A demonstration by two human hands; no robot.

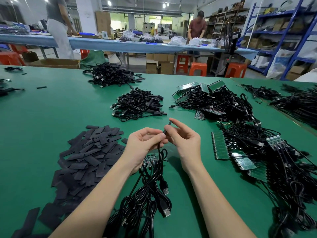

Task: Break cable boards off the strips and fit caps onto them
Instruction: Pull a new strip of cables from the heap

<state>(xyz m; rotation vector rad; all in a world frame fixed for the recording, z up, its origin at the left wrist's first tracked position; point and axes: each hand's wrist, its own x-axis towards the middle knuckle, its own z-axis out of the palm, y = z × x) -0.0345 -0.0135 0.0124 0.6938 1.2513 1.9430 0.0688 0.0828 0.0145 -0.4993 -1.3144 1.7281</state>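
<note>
Left hand (145, 143): curled, thumb and fingers pinched on the lower end of the cap where the cable leaves it.
Right hand (181, 134): fingertips pinched on the upper part of the cap, held above the tabletop (51, 109).
Cap (167, 128): small black sleeve, held tilted between both hands; the board inside cannot be seen, so how far it is seated cannot be told.
Cable (160, 157): thin black lead, hung down from the cap to a loose bundle near the forearms, USB plugs at the ends.
Strip in work (149, 160): partial green strip w/ leads attached, laid under the left wrist.
Cap stock (89, 152): flat black pieces heaped at left — within easy reach.
Strip stock (221, 148): green strips w/ tangled leads at right.
Finished pile (139, 103): capped cables judged done, just beyond the hands.
Step judged: cap being fitted onto one board.
Handling: all light. Cap judged soft, thin, easily crushed — best taken by its edges. Board judged stiff but brittle at the score lines and solder joints; should be held by the board edges, not pulled by the limp cable.
</note>
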